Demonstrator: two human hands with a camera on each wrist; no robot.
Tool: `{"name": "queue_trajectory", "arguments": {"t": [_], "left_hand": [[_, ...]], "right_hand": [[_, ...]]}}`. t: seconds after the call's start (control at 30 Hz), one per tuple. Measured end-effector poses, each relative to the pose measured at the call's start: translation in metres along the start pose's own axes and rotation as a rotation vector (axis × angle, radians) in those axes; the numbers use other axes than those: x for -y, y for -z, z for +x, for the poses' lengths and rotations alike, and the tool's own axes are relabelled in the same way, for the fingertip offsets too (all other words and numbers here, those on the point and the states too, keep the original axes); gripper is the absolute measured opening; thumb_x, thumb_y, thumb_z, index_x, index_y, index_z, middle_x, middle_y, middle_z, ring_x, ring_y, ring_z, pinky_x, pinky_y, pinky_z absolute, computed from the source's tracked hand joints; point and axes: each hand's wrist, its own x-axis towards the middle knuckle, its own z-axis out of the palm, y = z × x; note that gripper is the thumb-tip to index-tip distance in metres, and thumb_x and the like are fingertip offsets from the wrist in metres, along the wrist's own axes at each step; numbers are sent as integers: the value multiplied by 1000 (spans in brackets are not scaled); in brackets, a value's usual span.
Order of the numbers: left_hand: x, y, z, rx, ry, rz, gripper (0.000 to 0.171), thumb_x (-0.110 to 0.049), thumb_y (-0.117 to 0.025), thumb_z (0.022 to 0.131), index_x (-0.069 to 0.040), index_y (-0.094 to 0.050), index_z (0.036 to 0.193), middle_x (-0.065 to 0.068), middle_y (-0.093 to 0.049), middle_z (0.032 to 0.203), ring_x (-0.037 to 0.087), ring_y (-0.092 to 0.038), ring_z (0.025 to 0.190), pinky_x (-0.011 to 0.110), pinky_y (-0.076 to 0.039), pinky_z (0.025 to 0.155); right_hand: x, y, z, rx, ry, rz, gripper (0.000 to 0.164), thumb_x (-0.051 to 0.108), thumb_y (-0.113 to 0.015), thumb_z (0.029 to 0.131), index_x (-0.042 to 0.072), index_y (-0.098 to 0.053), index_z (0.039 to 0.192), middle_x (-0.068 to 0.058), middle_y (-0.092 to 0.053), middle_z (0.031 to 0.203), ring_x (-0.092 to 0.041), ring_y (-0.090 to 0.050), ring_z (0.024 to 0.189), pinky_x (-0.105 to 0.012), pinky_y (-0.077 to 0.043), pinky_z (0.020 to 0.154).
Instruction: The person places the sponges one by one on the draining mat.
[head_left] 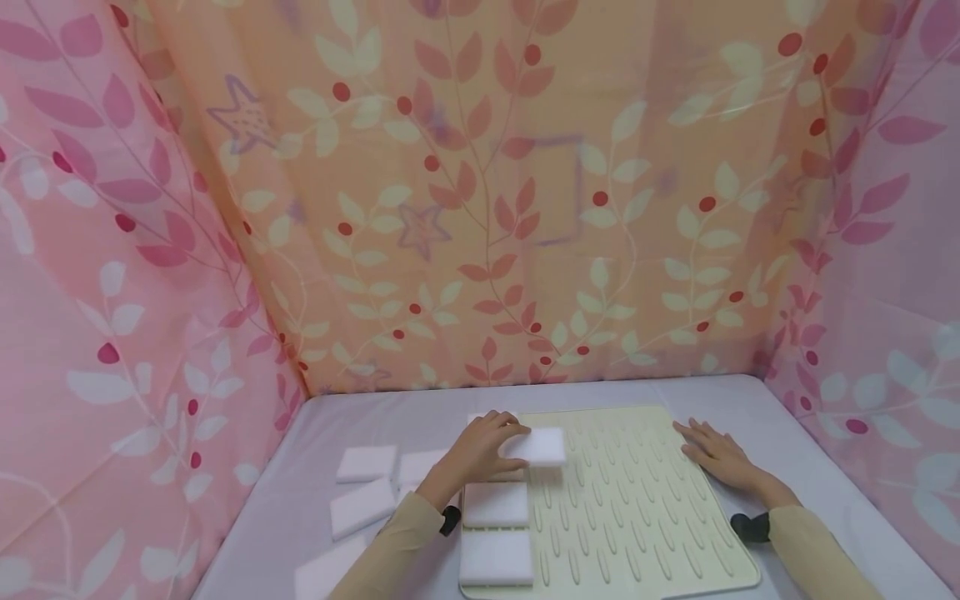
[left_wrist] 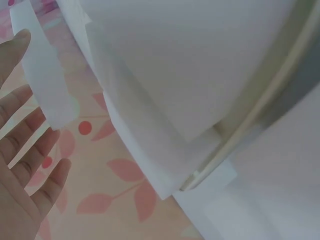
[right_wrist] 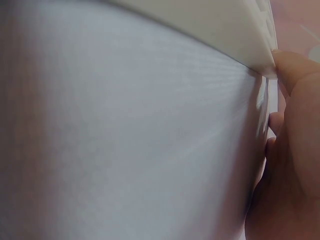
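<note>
My left hand pinches a white sponge block between thumb and fingers, above the upper left part of a cream ridged mat. The same block shows upright by the fingertips in the left wrist view. Along the mat's left edge lie white sponges, among them a middle one and a front one; another at the back is partly hidden by the hand. My right hand rests with extended fingers at the mat's right edge, its thumb touching the rim in the right wrist view.
Several loose white sponges, such as a far one and a tilted one, lie left of the mat, some partly behind my left arm. The table has a pale cloth. Patterned curtains enclose the back and sides.
</note>
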Motion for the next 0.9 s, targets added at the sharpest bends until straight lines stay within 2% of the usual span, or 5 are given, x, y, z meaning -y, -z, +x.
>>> {"name": "queue_trajectory", "arguments": {"t": [0.3, 0.9], "left_hand": [[8, -7, 18, 96, 73, -11, 54, -54, -66, 78, -26, -59, 123, -5, -57, 114, 14, -52, 104, 34, -46, 83], [17, -20, 53, 200, 124, -38, 51, -52, -66, 78, -25, -61, 121, -4, -59, 116, 16, -52, 106, 34, -45, 85]], "right_hand": [[-1, 1, 0, 3, 2, 12, 60, 38, -48, 95, 8, -31, 144, -32, -14, 147, -53, -4, 133, -68, 7, 100], [-5, -2, 1, -5, 6, -1, 60, 39, -47, 95, 8, -32, 144, -32, -16, 147, -53, -5, 133, -68, 5, 100]]}}
